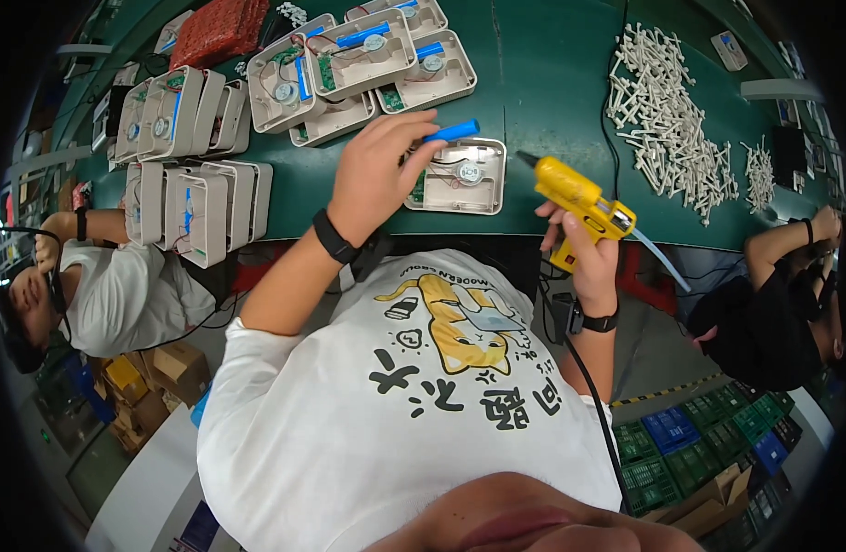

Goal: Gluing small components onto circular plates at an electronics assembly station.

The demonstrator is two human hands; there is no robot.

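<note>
Between the fingertips of my left hand (379, 166) is a blue cylindrical battery (457, 130), held up over the upper edge of a white plastic housing (478, 193). The housing lies open side up on the table's near edge, with a round silver speaker (467, 172), thin wires and a green circuit board inside; my left hand hides part of its left side. My right hand (588, 250) is wrapped round the handle of a yellow glue gun (579, 198). Its dark nozzle points up and left, just right of the housing, apart from it. A pale glue stick sticks out of its back.
Stacked housings with batteries (349, 69) stand at the back left, more housings (197, 212) at the left edge. Red bubble wrap (218, 32) lies behind. A heap of white plastic pieces (662, 120) covers the right side. People sit at left (133, 294) and right (763, 313).
</note>
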